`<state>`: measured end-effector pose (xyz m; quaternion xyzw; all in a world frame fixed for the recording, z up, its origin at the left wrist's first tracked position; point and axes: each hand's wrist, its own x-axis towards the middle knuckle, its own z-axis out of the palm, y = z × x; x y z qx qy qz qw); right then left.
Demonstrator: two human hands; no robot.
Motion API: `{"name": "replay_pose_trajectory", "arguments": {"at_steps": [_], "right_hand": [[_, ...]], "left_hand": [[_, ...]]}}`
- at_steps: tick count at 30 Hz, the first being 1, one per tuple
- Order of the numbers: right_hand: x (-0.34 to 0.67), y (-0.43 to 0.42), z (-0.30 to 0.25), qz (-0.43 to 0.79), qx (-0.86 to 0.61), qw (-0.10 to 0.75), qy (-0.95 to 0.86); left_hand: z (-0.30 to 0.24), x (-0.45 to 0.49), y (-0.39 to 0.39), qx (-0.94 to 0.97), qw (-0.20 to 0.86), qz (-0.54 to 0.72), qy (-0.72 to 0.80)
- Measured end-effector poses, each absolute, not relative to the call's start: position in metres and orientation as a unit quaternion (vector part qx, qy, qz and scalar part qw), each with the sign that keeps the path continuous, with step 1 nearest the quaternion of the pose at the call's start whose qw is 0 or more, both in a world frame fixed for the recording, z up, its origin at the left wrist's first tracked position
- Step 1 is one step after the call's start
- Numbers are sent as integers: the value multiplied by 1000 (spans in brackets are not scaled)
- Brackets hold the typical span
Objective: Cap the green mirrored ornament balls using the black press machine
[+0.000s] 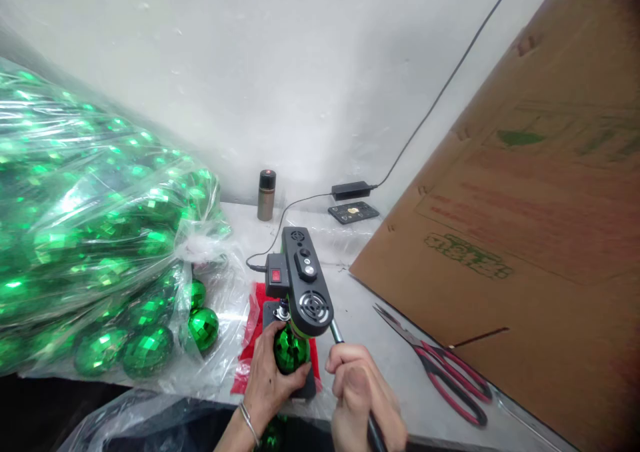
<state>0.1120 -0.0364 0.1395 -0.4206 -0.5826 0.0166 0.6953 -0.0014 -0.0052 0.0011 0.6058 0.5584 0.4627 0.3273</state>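
A shiny green faceted ball ornament (289, 352) is held in my left hand (267, 369), its fingers and thumb wrapped around the sides. The ball sits right under the round front end of a black machine (306, 275) with vent grilles and a red switch. My right hand (365, 395) is closed around the black-gripped lever (376, 433) of that machine, whose metal rod rises toward its right side. Under the machine's base lies a red cloth (243, 374). The underside of the head and part of the ball's top are hidden.
A clear plastic bag (100, 225) full of green balls fills the left side. Scissors (433, 365) with red-black handles lie at right, beside a large cardboard box (500, 192). Behind stand a small bottle (267, 199), a phone (353, 212) and a power adapter (350, 190) with its cable.
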Motion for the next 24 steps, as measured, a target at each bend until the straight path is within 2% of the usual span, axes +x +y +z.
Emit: {"name": "replay_pose_trajectory", "arguments": {"at_steps": [6, 24], "right_hand": [[111, -35, 137, 12, -418, 702, -577], [111, -34, 132, 11, -411, 714, -567]], "left_hand": [[-3, 0, -5, 622, 290, 471, 554], [-7, 2, -4, 631, 276, 464, 558]]}}
